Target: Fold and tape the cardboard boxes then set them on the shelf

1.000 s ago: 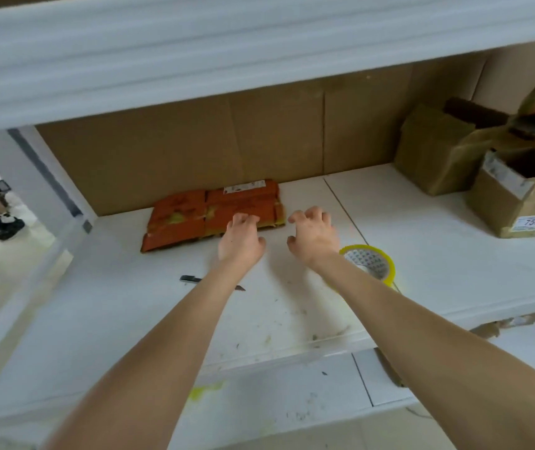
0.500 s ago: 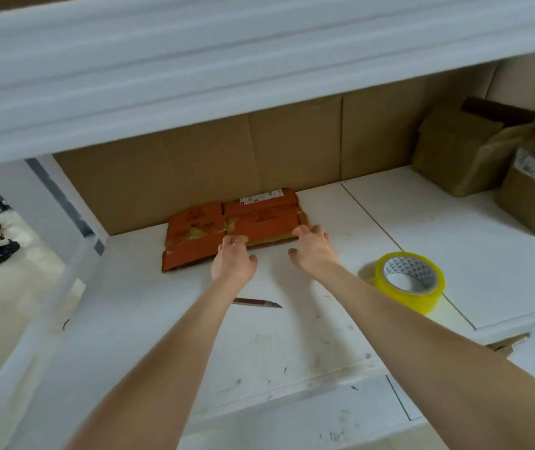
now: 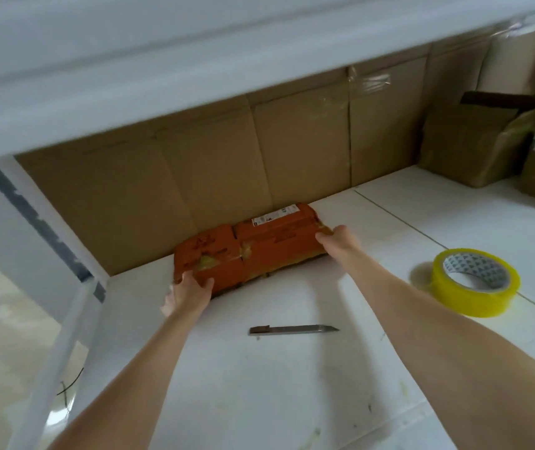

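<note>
flat orange box [image 3: 259, 251] lies at back of white shelf [image 3: 259, 384], against cardboard wall. l hand [image 3: 189, 292] grips its near-left corner, r hand [image 3: 337, 241] curls on right edge. tape [image 3: 473, 282] at right, knife [image 3: 293, 329] in front, both apart from box.

A second ago both hands hovered together near the front edge of the flattened orange cardboard box [image 3: 249, 251]; now they have spread apart. The left hand [image 3: 189, 292] grips its front-left corner and the right hand [image 3: 337, 243] its right end. The box sits closer to the shelf's cardboard back.
</note>
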A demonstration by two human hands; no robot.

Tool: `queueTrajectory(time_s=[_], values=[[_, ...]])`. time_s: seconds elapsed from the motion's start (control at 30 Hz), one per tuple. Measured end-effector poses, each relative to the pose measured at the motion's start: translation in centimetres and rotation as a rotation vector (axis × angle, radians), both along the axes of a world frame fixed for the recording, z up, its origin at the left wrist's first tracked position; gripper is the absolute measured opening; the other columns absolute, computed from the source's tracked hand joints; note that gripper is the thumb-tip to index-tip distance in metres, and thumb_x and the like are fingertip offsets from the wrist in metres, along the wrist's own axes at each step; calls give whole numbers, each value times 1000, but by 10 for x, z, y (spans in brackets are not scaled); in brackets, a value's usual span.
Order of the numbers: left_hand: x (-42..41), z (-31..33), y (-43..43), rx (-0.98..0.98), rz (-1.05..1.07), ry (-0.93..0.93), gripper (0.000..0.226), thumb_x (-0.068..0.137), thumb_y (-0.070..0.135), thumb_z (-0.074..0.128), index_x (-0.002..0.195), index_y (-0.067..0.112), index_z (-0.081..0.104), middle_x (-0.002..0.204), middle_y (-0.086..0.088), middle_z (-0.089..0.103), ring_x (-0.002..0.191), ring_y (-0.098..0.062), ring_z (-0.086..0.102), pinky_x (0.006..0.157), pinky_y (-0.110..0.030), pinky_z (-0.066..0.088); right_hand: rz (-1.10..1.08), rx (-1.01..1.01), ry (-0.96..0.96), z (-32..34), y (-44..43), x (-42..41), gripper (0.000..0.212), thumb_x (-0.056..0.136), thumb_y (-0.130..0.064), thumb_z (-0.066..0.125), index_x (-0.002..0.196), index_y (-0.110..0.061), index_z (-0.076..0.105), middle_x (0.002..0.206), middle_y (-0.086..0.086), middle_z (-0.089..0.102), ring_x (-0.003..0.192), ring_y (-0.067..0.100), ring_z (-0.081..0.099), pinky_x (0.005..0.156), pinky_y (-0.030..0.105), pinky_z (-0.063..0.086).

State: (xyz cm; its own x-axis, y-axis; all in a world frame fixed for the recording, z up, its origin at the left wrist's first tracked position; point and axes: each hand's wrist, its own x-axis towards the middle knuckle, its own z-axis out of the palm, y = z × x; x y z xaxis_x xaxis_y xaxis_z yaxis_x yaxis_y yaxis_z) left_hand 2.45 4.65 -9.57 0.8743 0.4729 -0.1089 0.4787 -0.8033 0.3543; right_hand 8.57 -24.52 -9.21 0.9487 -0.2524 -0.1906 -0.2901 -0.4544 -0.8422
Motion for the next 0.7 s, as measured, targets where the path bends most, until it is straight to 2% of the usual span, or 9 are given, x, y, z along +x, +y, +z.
queueTrajectory(time_s=[0.07,0.13,0.17,0.23,0.33,0.43,0.5,0.6,0.7], values=[[-1,3,4,-56,7,-64,60,94,52,45,143,21,34,135,-17,44,120,-39,47,101,-49,40,-49,45,-29,-2,1,0,16,92,-27,54,88,-12,53,82,6,59,74,21,57,67,32,45],[-3,11,6,-163,48,-150,52,95,49,44,138,19,42,130,-18,46,112,-40,51,96,-45,44,-122,116,-82,1,-2,-6,8,93,-20,52,100,-17,52,81,1,57,76,18,57,71,32,49],[-3,17,5,-195,62,-204,47,96,47,44,132,18,49,126,-17,50,109,-38,53,92,-43,45,-165,168,-115,5,-5,-11,17,93,-20,50,111,-21,52,86,-1,57,81,18,58,71,32,50],[-4,35,2,-261,81,-360,38,96,43,45,109,13,63,105,-13,60,102,-36,57,80,-36,43,-245,259,-176,20,-16,-22,27,95,-24,46,121,-27,53,92,-2,59,82,17,57,62,28,48],[-7,73,-13,-518,86,-622,31,92,38,49,73,15,58,74,-5,58,85,-34,62,75,-38,46,-351,397,-212,52,-45,-38,24,90,-31,58,108,-17,65,77,0,63,59,12,55,48,23,42],[-13,100,-31,-927,26,-817,18,92,29,49,86,22,65,85,-1,66,81,-23,66,83,-39,52,-367,607,-265,92,-74,-59,42,77,-49,73,94,-11,64,73,4,63,59,15,58,54,25,49],[-18,108,-43,-1066,-81,-897,25,94,18,43,92,18,67,88,-2,67,82,-16,67,81,-32,54,-287,682,-286,112,-92,-76,46,72,-52,78,90,-13,61,74,3,60,64,16,59,60,27,52],[-28,109,-60,-1139,-188,-918,27,95,10,42,94,15,69,88,1,69,88,-13,65,84,-27,54,-165,714,-303,124,-116,-98,24,77,-29,80,84,-16,61,70,1,60,55,10,57,54,22,49],[-33,107,-71,-1257,-168,-902,20,96,23,50,93,18,69,80,8,72,83,-9,68,86,-27,53,-226,682,-338,126,-127,-112,21,75,-22,82,79,-13,63,67,1,63,48,6,59,50,18,49]])
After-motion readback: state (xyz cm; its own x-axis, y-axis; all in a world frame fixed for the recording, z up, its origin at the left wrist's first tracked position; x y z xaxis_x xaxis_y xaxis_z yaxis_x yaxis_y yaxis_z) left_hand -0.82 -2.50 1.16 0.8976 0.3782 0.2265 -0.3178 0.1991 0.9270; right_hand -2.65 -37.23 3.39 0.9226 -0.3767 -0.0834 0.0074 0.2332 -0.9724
